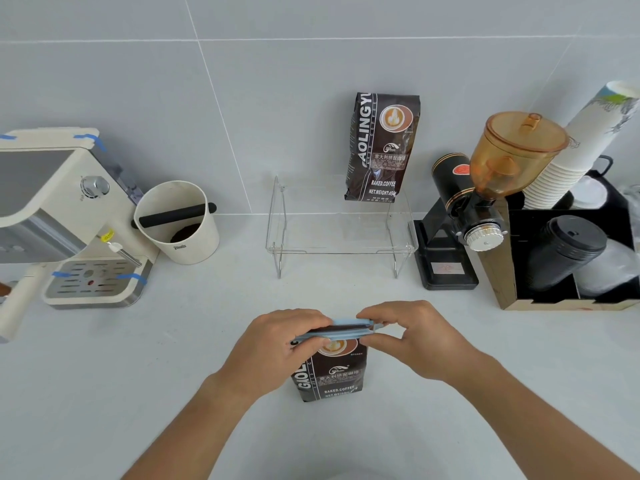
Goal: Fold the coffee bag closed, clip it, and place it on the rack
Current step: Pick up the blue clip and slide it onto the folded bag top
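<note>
Both hands work at the top of a dark coffee bag (330,374) that stands upright on the white counter (138,375), at about 6 o'clock in the view. On its folded top edge sits a light blue clip (337,330), lying across the bag from side to side. The left hand (277,348) pinches the left end of the clip between thumb and fingers. The right hand (412,336) pinches the right end in the same way, with the thumb below and the fingers above. Whether the clip is fully snapped shut, I cannot tell.

At 12 o'clock from the bag, well apart from it, stands a clear rack (341,233) near the tiled wall. A second coffee bag (381,147) stands on the right part of the rack. At 9 o'clock is a cream espresso machine (59,216), and just beside it a cream knock box (176,223). At 3 o'clock of the rack stands a black grinder (457,216) with an amber hopper.
</note>
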Available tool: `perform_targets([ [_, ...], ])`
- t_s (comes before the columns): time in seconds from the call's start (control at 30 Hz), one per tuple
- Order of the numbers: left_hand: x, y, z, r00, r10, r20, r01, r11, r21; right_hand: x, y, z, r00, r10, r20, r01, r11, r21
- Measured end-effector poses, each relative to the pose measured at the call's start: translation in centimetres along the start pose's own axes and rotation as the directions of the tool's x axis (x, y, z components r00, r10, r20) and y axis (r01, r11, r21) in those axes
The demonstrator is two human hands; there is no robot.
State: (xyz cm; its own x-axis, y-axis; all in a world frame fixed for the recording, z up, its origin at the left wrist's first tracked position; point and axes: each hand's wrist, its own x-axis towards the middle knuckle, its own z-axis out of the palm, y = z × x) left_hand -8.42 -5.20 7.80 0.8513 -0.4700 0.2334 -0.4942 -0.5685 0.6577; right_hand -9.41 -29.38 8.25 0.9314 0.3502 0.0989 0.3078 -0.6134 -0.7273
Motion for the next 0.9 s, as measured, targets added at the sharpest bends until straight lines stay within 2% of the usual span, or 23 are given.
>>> perform_targets([
  [0.2,0.0,-1.5,-1.7,0.970,-0.117,0.212,0.074,0.977,0.199,0.1,-0.3,-0.2,1.000,0.024,0.014,-0.024,0.999,-0.021],
  [0.37,0.3,-1.8,-3.1,0.939,-0.099,0.329,0.010,0.965,0.263,0.3,-0.4,-0.4,0.999,-0.007,0.051,0.013,0.993,-0.117],
  [0.6,0.6,-1.8,-2.9,0.937,-0.071,0.342,-0.027,0.962,0.272,0.2,-0.4,-0.4,0.997,0.015,0.072,-0.003,0.986,-0.168],
  [0.8,0.5,-1.3,-3.1,0.938,-0.059,0.342,-0.032,0.967,0.254,0.1,-0.7,-0.2,0.996,0.065,0.066,-0.063,0.997,-0.035],
  [0.9,0.4,-1.3,-3.2,0.938,-0.064,0.342,-0.022,0.969,0.244,0.0,-0.7,-0.2,0.996,0.064,0.061,-0.063,0.998,-0.023],
])
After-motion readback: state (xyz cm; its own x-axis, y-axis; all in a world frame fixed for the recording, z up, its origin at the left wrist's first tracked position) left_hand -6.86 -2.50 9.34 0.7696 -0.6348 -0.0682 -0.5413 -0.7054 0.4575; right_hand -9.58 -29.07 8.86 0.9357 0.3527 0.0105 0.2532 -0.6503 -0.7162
